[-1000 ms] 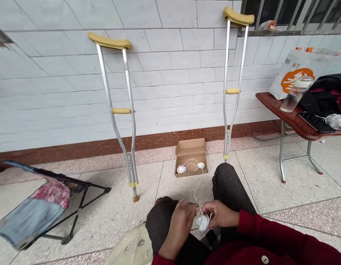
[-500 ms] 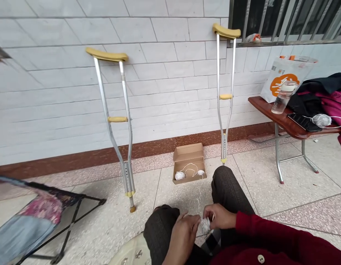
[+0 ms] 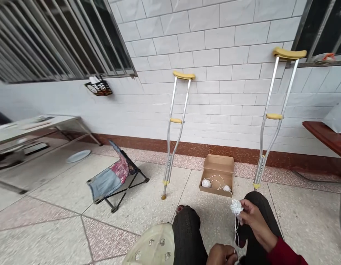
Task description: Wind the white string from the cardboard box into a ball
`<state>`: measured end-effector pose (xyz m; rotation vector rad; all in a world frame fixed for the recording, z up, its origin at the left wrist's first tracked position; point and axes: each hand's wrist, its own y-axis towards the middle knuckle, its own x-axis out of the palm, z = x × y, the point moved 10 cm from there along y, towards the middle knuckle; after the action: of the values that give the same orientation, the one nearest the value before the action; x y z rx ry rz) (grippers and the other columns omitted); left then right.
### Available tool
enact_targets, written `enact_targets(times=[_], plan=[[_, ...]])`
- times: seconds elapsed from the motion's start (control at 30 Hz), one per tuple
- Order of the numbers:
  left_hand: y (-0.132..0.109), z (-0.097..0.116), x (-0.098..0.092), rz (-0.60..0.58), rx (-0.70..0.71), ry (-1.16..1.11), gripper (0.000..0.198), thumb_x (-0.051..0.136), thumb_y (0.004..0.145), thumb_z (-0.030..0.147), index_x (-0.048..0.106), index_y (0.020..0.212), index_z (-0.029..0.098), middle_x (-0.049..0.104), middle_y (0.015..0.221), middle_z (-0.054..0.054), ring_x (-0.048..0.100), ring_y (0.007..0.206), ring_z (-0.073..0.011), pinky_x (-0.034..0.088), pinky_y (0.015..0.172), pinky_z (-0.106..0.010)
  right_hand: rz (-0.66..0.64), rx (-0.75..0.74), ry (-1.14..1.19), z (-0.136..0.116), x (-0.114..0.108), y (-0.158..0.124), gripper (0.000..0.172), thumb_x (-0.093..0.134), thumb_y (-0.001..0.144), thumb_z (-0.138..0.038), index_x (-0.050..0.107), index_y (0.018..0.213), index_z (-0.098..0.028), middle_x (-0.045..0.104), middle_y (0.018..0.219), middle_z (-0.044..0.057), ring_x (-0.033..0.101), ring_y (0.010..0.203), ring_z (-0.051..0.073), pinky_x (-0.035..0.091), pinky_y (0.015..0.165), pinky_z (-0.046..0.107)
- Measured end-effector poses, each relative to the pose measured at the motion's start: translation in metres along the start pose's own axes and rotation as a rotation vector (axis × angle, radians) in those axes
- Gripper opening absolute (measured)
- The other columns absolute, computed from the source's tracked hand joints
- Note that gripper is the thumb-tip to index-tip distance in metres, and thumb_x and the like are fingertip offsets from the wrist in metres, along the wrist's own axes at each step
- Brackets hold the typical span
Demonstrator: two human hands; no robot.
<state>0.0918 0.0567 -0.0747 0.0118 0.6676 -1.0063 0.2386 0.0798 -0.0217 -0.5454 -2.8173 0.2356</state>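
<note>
My right hand (image 3: 253, 221) is raised over my right knee and pinches a small ball of white string (image 3: 236, 207). A strand of string (image 3: 235, 235) hangs from the ball down to my left hand (image 3: 221, 255), which is closed on it at the bottom edge of the view. Both hands are above my lap in dark trousers. On the floor ahead lies an open cardboard box (image 3: 217, 176) with two more white string balls and a loose strand inside.
Two aluminium crutches (image 3: 174, 132) (image 3: 272, 117) lean on the white tiled wall. A small folding stool (image 3: 115, 180) stands at left, a metal table (image 3: 35, 127) farther left, a red-brown table (image 3: 324, 136) at right. A cream cushion (image 3: 151, 246) lies by my left leg.
The view has swung left and up. My right hand lifted the string ball up and away, while my left hand dropped low, drawing a strand out between them.
</note>
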Motion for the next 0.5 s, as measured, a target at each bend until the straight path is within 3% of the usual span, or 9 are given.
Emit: enact_targets(times=[0.07, 0.17, 0.27, 0.33, 0.43, 0.5], plan=[[-0.009, 0.006, -0.01, 0.035, 0.045, 0.115, 0.04, 0.053, 0.086, 0.042, 0.051, 0.054, 0.018, 0.051, 0.054, 0.001, 0.049, 0.059, -0.0139, 0.039, 0.062, -0.022, -0.003, -0.041, -0.109, 0.007, -0.006, 0.017, 0.02, 0.066, 0.06, -0.023, 0.057, 0.078, -0.019, 0.058, 0.071, -0.001, 0.045, 0.055, 0.011, 0.039, 0.044, 0.022], [-0.018, 0.028, -0.041, 0.12, 0.154, 0.232, 0.036, 0.05, 0.089, 0.032, 0.051, 0.056, 0.019, 0.054, 0.056, 0.001, 0.052, 0.061, -0.0141, 0.041, 0.081, -0.026, -0.011, -0.083, -0.337, 0.028, -0.008, 0.023, 0.023, 0.061, 0.057, -0.015, 0.059, 0.079, -0.02, 0.056, 0.07, -0.002, 0.045, 0.056, 0.011, 0.037, 0.045, 0.021], [-0.016, 0.05, -0.079, 0.215, 0.247, 0.288, 0.03, 0.044, 0.092, 0.022, 0.056, 0.065, 0.019, 0.06, 0.063, 0.001, 0.056, 0.065, -0.0136, 0.036, 0.096, -0.03, -0.095, -0.091, -0.492, 0.052, 0.009, 0.002, 0.026, 0.059, 0.053, -0.008, 0.062, 0.076, -0.019, 0.054, 0.071, -0.003, 0.046, 0.058, 0.01, 0.036, 0.048, 0.02], [-0.008, 0.054, -0.097, 0.242, 0.252, 0.285, 0.032, 0.042, 0.093, 0.023, 0.056, 0.065, 0.019, 0.06, 0.062, 0.001, 0.056, 0.065, -0.0139, 0.035, 0.097, -0.031, -0.27, 0.013, -0.424, 0.067, 0.033, -0.021, 0.026, 0.064, 0.051, -0.008, 0.062, 0.075, -0.019, 0.056, 0.072, -0.003, 0.048, 0.06, 0.011, 0.037, 0.049, 0.02], [0.009, 0.045, -0.098, 0.213, 0.212, 0.204, 0.038, 0.04, 0.095, 0.027, 0.056, 0.061, 0.018, 0.061, 0.062, -0.001, 0.057, 0.068, -0.0151, 0.041, 0.085, -0.027, -0.452, 0.176, -0.144, 0.059, 0.059, -0.047, 0.033, 0.075, 0.049, -0.015, 0.06, 0.078, -0.018, 0.06, 0.074, -0.002, 0.055, 0.066, 0.014, 0.042, 0.05, 0.02], [0.016, 0.035, -0.079, 0.163, 0.176, 0.148, 0.04, 0.039, 0.095, 0.026, 0.057, 0.06, 0.018, 0.063, 0.064, -0.002, 0.058, 0.069, -0.0154, 0.042, 0.075, -0.024, -0.362, 0.146, -0.042, 0.034, 0.052, -0.037, 0.032, 0.078, 0.051, -0.022, 0.058, 0.076, -0.018, 0.061, 0.072, -0.002, 0.055, 0.064, 0.014, 0.043, 0.051, 0.022]])
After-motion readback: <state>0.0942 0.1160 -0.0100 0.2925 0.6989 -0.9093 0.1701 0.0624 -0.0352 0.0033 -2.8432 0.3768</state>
